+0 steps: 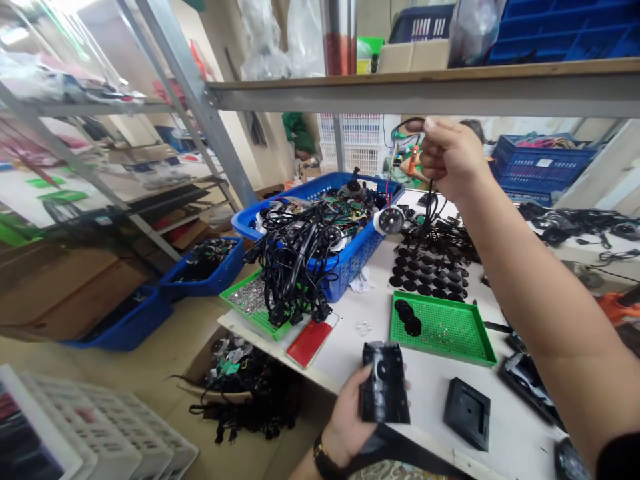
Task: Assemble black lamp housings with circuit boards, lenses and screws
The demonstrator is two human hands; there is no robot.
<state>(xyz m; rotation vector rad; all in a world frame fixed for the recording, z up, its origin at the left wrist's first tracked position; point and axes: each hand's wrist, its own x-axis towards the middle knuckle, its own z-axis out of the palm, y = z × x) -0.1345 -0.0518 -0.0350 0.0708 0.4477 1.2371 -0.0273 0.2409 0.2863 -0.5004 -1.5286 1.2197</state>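
At the bench's (425,433) near edge, left hand (350,413) grips black rectangular plastic housing (384,387) from both sides, seemingly steadying it. Farther, right hand (453,157) pinches thin black cable (431,190) high, probably keeping slack clear; blue plastic basket (353,267) overhangs left edge.

Black, gold-trimmed wristband (327,461); black sleeve (621,459), apparently short.
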